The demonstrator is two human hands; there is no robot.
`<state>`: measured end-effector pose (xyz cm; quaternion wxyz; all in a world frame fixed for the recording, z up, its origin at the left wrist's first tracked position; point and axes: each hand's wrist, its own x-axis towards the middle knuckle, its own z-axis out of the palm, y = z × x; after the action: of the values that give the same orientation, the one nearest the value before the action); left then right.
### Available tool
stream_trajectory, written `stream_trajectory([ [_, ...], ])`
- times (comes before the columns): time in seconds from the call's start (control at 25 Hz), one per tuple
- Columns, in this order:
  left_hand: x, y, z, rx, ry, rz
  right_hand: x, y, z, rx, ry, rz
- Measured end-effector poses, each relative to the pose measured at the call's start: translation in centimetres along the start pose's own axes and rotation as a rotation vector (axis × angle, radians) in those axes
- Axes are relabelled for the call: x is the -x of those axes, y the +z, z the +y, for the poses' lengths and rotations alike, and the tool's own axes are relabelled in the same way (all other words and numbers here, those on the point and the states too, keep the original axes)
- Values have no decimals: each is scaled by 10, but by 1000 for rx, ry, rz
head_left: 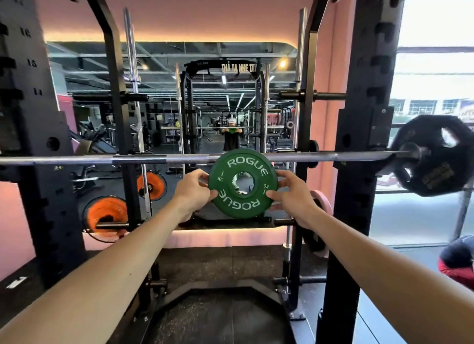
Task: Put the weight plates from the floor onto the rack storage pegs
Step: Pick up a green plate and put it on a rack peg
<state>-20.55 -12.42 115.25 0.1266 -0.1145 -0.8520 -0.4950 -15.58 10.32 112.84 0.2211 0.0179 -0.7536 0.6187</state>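
Head view: you hold a small green weight plate [243, 183] upright in front of you, face toward the camera, with white "ROGUE" lettering at top and bottom and a "1 KG" mark at each side of its centre hole. Your left hand [193, 193] grips the plate's left edge, thumb on the front face and fingers behind; your right hand [291, 196] grips the right edge the same way. Both arms are stretched forward, and the plate is clear of the floor and of every peg. It sits at the height of the barbell [154, 159], which runs horizontally across the rack [356, 164]; the plate's upper rim overlaps the bar in the picture, and whether they touch cannot be told. A black plate [433, 161] is loaded on the bar's right end, outside the right upright. On the left rear upright, two orange plates [106, 214] hang on storage pegs, one lower and nearer, the other higher and behind. A pink plate [322, 202] sits on a peg just right of your right hand, partly hidden by the wrist. A bare peg [315, 95] projects from the right rear upright, well above the plate. The mirror [166, 87] behind the rack shows a person holding the green plate at chest height.
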Motion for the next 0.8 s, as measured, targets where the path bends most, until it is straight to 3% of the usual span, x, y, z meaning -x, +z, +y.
stream_trajectory([
  [0.44,99,-30,40,121,57,-48,123,-27,-68,13,-9,89],
  [0.8,205,3,124,259,164,-265,266,-119,-123,81,-9,298],
])
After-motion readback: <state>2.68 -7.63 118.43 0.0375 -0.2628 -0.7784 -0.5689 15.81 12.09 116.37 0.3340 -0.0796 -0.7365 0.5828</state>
